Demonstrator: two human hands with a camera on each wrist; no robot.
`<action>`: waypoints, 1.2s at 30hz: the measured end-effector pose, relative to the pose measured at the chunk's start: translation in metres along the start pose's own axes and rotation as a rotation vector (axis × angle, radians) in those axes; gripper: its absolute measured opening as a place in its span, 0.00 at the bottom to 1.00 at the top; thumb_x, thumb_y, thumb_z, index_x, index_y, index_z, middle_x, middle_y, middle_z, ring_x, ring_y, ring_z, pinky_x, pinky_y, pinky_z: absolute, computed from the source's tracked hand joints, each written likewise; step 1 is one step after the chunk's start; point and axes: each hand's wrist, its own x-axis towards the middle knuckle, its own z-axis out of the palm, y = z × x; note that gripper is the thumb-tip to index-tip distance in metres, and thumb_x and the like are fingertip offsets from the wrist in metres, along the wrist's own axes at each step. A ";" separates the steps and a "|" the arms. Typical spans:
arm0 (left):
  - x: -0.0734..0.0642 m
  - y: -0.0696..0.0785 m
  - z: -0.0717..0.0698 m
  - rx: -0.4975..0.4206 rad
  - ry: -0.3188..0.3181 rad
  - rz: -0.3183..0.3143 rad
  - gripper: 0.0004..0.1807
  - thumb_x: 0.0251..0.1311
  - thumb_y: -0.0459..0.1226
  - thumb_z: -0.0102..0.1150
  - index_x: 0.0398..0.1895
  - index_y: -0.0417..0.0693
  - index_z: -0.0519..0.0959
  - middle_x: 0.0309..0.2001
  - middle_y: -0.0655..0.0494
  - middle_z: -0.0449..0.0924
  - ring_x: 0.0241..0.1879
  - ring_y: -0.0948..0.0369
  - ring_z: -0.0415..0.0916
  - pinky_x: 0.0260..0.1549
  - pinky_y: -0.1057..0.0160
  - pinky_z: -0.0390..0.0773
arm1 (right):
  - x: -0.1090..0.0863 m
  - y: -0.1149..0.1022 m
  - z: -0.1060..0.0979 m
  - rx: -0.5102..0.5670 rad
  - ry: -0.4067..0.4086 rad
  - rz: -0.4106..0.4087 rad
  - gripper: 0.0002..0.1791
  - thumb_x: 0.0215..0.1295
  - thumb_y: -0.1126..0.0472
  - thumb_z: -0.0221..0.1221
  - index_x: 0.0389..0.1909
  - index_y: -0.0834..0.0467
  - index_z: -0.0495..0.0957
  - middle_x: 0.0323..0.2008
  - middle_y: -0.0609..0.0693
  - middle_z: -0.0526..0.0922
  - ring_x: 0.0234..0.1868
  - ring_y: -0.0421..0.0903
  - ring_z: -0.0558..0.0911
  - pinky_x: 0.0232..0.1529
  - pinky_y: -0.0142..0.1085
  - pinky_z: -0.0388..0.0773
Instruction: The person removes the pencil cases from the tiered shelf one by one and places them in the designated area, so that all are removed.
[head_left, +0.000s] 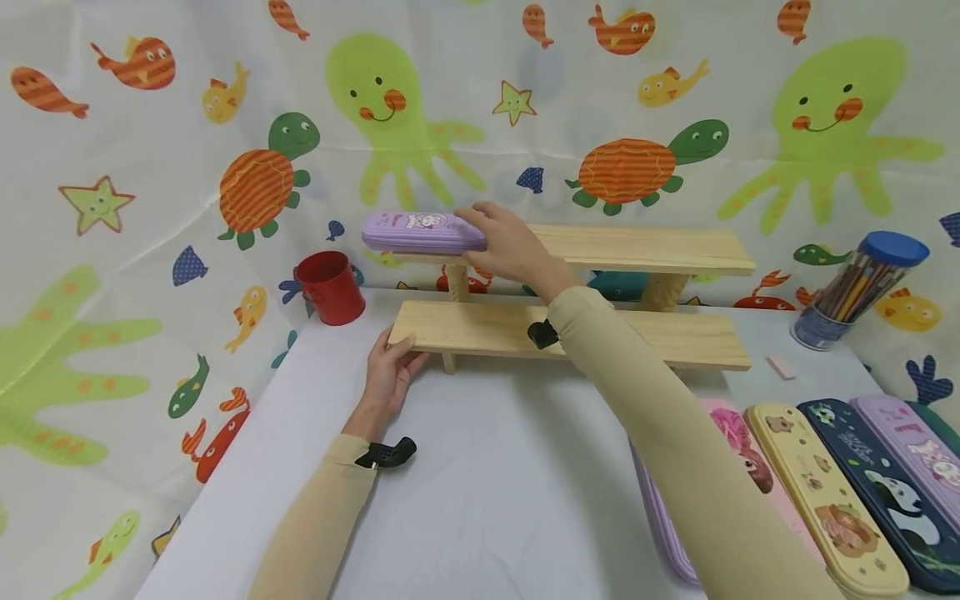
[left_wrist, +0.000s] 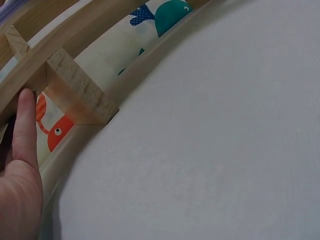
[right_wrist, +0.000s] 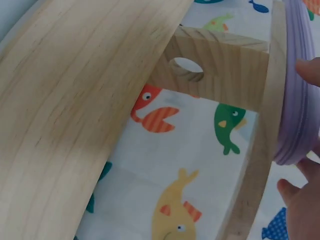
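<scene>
A two-tier wooden shelf (head_left: pixel 637 248) stands on the white table. On the left end of its upper board lies a lilac pencil case (head_left: pixel 423 232) with a cartoon print. My right hand (head_left: pixel 513 247) holds this case by its right end; in the right wrist view, fingers (right_wrist: pixel 307 210) curl around the edge of the zipped case (right_wrist: pixel 298 100). At the left end of the lower board, my left hand (head_left: pixel 387 375) grips the wood, thumb on top and the other fingers below. The left wrist view shows one finger (left_wrist: pixel 25 130) against the board's underside.
A red bucket (head_left: pixel 333 287) stands left of the shelf. To the right are a jar of pencils (head_left: pixel 855 287) with a blue lid and a small pink eraser (head_left: pixel 781 367). Several pencil cases, including a yellow one (head_left: pixel 821 492), lie at the right front.
</scene>
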 end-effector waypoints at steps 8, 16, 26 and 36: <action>0.000 0.003 0.000 0.007 0.021 -0.011 0.31 0.73 0.36 0.51 0.76 0.55 0.55 0.65 0.49 0.68 0.57 0.60 0.78 0.53 0.66 0.84 | 0.010 -0.003 0.007 -0.012 0.029 0.037 0.28 0.66 0.48 0.59 0.66 0.52 0.73 0.63 0.56 0.72 0.58 0.52 0.74 0.61 0.46 0.77; 0.001 0.003 0.002 -0.002 0.030 -0.019 0.31 0.73 0.36 0.51 0.76 0.55 0.56 0.66 0.49 0.67 0.59 0.59 0.76 0.54 0.66 0.84 | 0.009 -0.006 -0.002 -0.087 0.026 -0.035 0.21 0.65 0.44 0.62 0.47 0.56 0.74 0.54 0.54 0.77 0.48 0.48 0.75 0.48 0.41 0.78; 0.003 0.005 0.004 0.003 0.007 -0.025 0.32 0.73 0.37 0.51 0.77 0.56 0.54 0.68 0.48 0.66 0.59 0.58 0.76 0.56 0.64 0.82 | 0.002 -0.005 -0.015 -0.109 -0.052 -0.016 0.20 0.63 0.46 0.61 0.48 0.54 0.70 0.44 0.52 0.80 0.42 0.49 0.75 0.40 0.40 0.75; 0.000 0.005 0.003 -0.014 0.037 -0.040 0.33 0.73 0.36 0.51 0.77 0.55 0.54 0.70 0.47 0.64 0.61 0.58 0.74 0.55 0.65 0.83 | -0.010 -0.013 -0.035 -0.187 -0.225 0.048 0.40 0.54 0.46 0.59 0.71 0.46 0.66 0.61 0.54 0.75 0.55 0.53 0.73 0.55 0.49 0.76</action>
